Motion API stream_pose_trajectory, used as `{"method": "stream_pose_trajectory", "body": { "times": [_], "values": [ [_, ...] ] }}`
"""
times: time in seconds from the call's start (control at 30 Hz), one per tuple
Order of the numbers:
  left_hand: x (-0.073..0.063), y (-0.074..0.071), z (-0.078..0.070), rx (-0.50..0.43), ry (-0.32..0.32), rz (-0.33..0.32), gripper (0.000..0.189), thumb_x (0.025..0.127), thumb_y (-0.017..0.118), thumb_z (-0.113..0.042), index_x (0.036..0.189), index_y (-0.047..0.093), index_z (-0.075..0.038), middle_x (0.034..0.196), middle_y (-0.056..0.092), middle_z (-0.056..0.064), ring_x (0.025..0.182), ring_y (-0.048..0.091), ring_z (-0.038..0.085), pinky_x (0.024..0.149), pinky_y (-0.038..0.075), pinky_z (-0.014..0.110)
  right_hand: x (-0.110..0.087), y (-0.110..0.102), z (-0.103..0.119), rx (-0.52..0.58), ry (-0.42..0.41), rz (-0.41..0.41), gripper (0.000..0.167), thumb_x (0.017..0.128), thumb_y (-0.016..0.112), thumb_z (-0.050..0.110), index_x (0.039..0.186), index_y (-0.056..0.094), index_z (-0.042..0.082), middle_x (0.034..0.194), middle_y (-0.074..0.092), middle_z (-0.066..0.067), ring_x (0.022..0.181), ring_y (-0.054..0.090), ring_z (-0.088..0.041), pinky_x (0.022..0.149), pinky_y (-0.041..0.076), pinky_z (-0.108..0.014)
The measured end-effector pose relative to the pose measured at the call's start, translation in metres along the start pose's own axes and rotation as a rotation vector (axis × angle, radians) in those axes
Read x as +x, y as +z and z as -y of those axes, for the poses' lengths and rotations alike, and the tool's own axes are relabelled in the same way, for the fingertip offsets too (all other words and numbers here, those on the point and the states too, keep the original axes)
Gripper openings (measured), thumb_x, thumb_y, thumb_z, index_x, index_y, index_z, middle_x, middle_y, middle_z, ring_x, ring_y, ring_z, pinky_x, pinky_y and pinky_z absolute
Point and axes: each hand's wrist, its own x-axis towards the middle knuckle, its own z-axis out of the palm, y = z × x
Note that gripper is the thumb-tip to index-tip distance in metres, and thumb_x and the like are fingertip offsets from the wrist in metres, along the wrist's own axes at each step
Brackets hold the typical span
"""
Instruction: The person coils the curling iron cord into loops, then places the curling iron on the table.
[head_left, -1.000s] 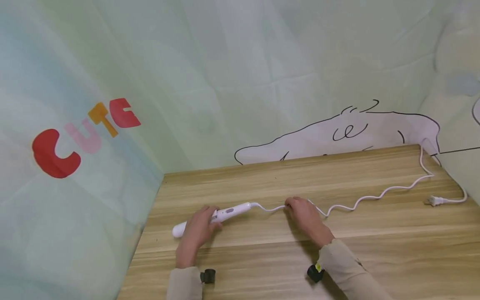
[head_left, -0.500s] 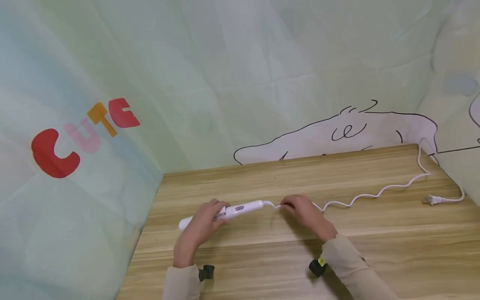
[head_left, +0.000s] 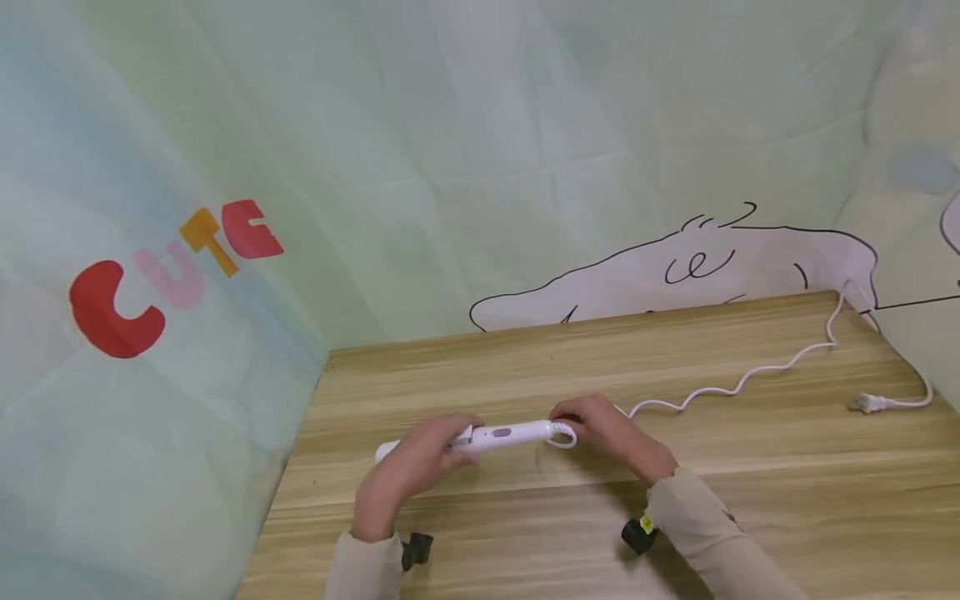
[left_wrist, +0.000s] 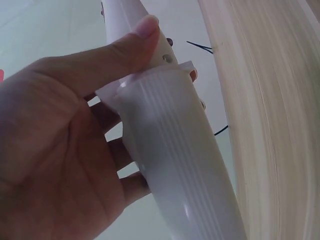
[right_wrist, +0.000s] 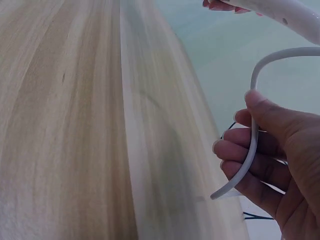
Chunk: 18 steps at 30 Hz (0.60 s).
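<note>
My left hand [head_left: 412,462] grips a white hair iron [head_left: 521,433] around its middle, held nearly level over the table. A small grey switch shows on its handle, which points right. In the left wrist view, the thumb lies along the top of the iron [left_wrist: 175,145] and the fingers curl behind its ribbed barrel. My right hand [head_left: 611,429] is close to the handle's end and pinches the white cord [head_left: 712,392]. In the right wrist view, the cord [right_wrist: 254,125] runs between thumb and forefinger and across the other fingers. Near the handle it bends into a small loop.
The wooden table [head_left: 555,517] meets a pale printed cloth backdrop [head_left: 480,167] at its back and sides. The cord waves toward the back right corner. Its plug [head_left: 872,403] lies near the right edge.
My left hand has brought the hair iron rightward and levelled it. The right hand has shifted slightly left along with the cord, and the cord between them has gone from stretched to looped.
</note>
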Motion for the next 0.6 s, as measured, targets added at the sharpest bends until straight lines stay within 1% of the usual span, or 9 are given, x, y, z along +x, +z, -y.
{"method": "stream_pose_trajectory", "body": {
  "times": [0.13,0.3,0.47,0.6],
  "values": [
    [0.001,-0.002,-0.007,-0.008,-0.007,0.073,0.031,0.083,0.072,-0.019,0.112,0.063,-0.016,0.096,0.064,-0.005,0.08,0.053,0.01,0.076,0.046,0.034,0.003,-0.004,0.006,0.007,-0.008,0.024,0.009,0.09,0.065,0.022,0.09,0.071,0.015,0.081,0.069,0.007,0.069,0.056,0.0,0.065,0.046,-0.02],
    [0.002,-0.005,-0.015,0.001,-0.024,0.128,0.029,0.082,0.073,-0.019,0.109,0.064,-0.016,0.095,0.064,-0.005,0.081,0.054,0.011,0.076,0.046,0.036,0.006,-0.012,0.015,-0.052,-0.069,0.016,0.01,0.091,0.064,0.026,0.088,0.069,0.018,0.077,0.068,0.006,0.065,0.052,0.003,0.063,0.046,-0.02],
    [0.003,-0.006,-0.019,0.008,-0.066,0.174,0.029,0.082,0.073,-0.021,0.109,0.063,-0.016,0.095,0.063,-0.005,0.082,0.054,0.011,0.077,0.045,0.036,0.009,-0.019,0.024,-0.146,-0.145,-0.026,0.009,0.09,0.065,0.026,0.089,0.069,0.018,0.081,0.069,0.009,0.069,0.057,0.001,0.065,0.048,-0.023],
    [0.004,-0.005,-0.02,0.024,-0.079,0.184,0.029,0.082,0.074,-0.021,0.108,0.063,-0.015,0.093,0.062,-0.004,0.081,0.054,0.012,0.076,0.045,0.036,0.012,-0.022,0.032,-0.239,-0.219,-0.084,0.008,0.089,0.066,0.026,0.09,0.069,0.018,0.082,0.069,0.011,0.07,0.061,-0.002,0.065,0.049,-0.026]
  ]
}}
